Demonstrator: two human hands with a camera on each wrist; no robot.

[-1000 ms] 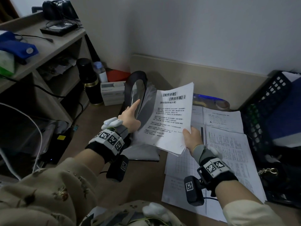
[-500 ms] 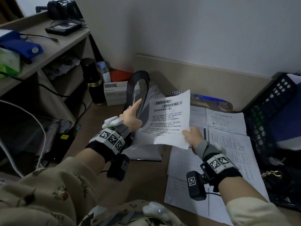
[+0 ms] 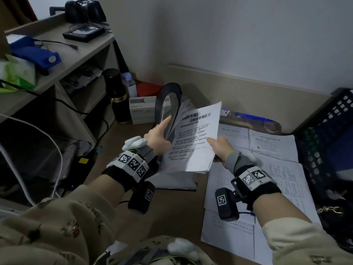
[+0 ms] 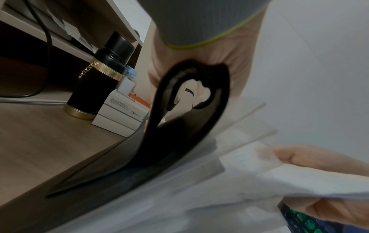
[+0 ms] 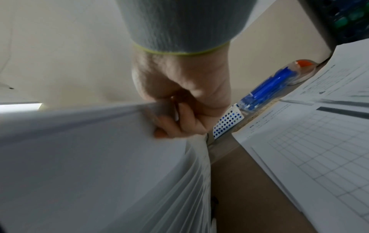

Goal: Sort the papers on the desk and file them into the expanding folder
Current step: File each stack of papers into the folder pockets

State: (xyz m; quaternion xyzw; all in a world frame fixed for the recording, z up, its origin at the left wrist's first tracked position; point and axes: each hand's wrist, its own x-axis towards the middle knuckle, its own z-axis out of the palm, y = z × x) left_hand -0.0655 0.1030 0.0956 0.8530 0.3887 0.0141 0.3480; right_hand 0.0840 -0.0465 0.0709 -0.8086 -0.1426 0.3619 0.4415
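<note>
While the left hand (image 3: 159,139) holds the black front flap of the expanding folder (image 3: 168,104) bent back, index finger straight along the flap and the other fingers curled round its edge, the right hand (image 3: 219,148) pinches a sheaf of printed sheets (image 3: 193,142) at its right edge, thumb on top, fingers underneath. Sheaf is tilted, its left side against the folder's translucent pockets, its lower edge above the folder's base. In the right wrist view, the fingers (image 5: 179,126) are curled under the stack edge, with the fanned pocket dividers just below the paper. In the left wrist view, the flap (image 4: 179,118) arcs up from the desk and into the palm; picture is blurred at the paper.

Folder stands on the wooden desk (image 3: 172,217), left of centre, near the back wall. To its right, loose papers (image 3: 267,178) lie flat in overlapping layers: gridded tables and text sheets. A clear pencil case with blue contents (image 3: 254,121) lies behind them against the wall.

Other items: black flask with gold band (image 3: 118,96) and white boxes (image 3: 142,109) left of the folder; black mesh basket (image 3: 328,131) at the right edge; shelf unit (image 3: 63,60) at left, carrying headphones (image 3: 84,9) and a blue object (image 3: 36,54).
</note>
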